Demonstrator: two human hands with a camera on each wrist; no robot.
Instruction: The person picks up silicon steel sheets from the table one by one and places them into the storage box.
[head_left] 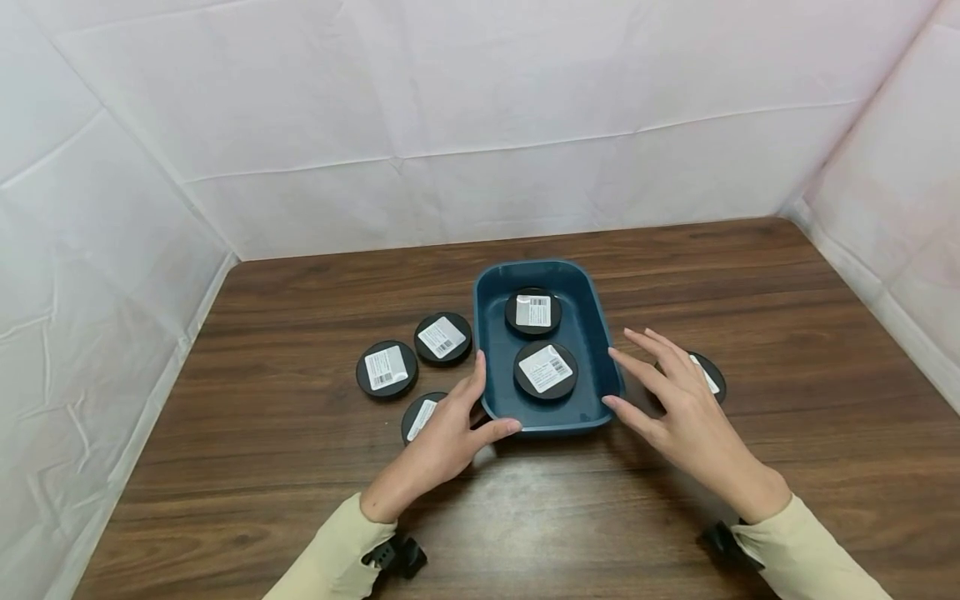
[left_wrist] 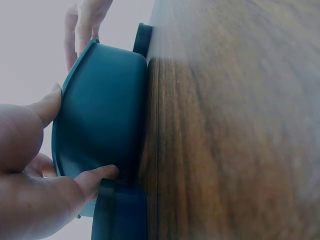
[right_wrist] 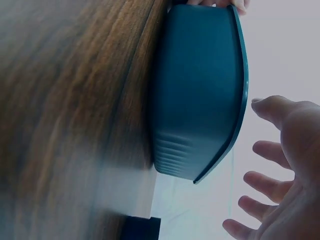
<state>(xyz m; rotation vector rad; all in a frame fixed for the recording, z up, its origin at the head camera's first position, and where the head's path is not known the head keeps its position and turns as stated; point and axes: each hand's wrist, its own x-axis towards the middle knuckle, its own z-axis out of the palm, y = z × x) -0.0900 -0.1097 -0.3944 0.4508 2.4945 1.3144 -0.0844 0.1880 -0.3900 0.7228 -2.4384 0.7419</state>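
A blue plastic tray (head_left: 592,400) stands on the wooden table, with two round black discs, a far one (head_left: 533,312) and a near one (head_left: 545,372), lying label up inside. My left hand (head_left: 450,429) holds the tray's near left corner, thumb on the near rim and fingers along the left wall. At the right side my right hand (head_left: 686,417) is spread, fingertips close to the rim; in the right wrist view its thumb (right_wrist: 272,109) stands just off that rim. Partly behind the right hand lies another black disc (head_left: 708,377).
Left of the tray are three more labelled black discs: one beside the rim (head_left: 442,339), one farther left (head_left: 386,370), and one partly covered by the left hand (head_left: 420,417). White cloth (head_left: 487,192) walls off the table's back and sides.
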